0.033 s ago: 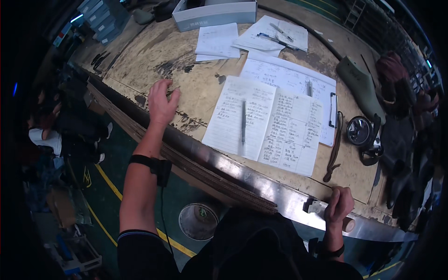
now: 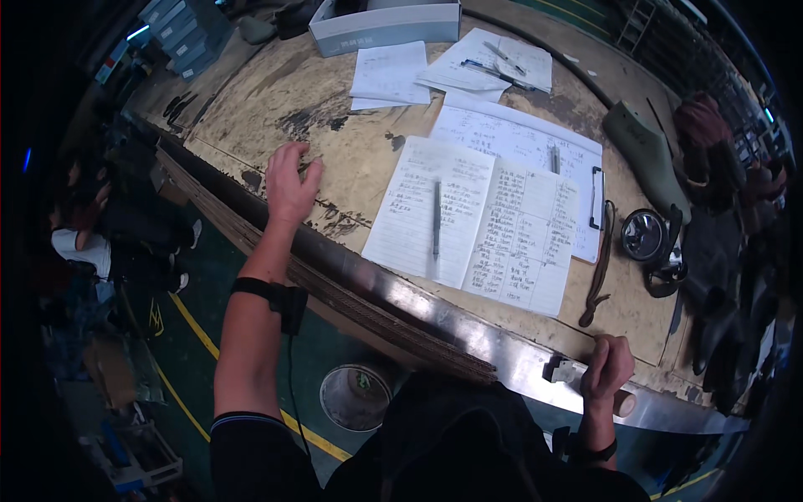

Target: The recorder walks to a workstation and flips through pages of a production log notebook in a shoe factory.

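Observation:
My left hand rests on the worn wooden tabletop, fingers slightly curled and apart, holding nothing. At the front metal edge, my right hand is closed in a fist. Beside that fist a small metal piece shows on one side and a round wooden end on the other; whether they join, and what the fingers grip, is hidden. Between my hands lies an open notebook with handwriting and a pen on its left page. Under it is a clipboard with a written sheet.
Loose papers and pens lie farther back, before a pale box. At right are a brown cord, a headlamp, a green shoe last and dark shoes. Cardboard lines the front edge; a bucket stands below.

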A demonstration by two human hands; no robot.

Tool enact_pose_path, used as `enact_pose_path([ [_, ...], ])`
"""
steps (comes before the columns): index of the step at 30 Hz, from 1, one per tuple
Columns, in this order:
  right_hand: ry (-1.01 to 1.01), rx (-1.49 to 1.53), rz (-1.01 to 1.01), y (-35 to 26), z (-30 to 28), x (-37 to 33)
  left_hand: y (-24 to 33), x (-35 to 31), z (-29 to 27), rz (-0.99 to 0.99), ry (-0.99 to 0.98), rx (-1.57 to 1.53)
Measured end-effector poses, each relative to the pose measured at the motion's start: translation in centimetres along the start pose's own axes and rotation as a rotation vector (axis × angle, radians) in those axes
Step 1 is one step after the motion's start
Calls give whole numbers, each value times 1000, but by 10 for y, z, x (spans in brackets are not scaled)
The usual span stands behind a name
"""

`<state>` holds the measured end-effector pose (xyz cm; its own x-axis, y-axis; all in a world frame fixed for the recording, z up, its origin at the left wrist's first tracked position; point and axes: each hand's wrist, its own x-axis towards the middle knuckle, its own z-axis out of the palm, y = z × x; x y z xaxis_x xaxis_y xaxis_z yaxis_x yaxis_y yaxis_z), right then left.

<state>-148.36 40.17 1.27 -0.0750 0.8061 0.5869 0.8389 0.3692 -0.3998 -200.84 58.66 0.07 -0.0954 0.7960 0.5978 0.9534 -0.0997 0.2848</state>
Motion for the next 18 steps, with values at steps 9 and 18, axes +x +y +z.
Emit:
enact_pose_path([
  [9,-2,14,12,0,0,0,2,-1,-2,-19,-14,-2],
  [18,1,9,22,0,1,-2,3,-1,-1,-33,4,-29],
])
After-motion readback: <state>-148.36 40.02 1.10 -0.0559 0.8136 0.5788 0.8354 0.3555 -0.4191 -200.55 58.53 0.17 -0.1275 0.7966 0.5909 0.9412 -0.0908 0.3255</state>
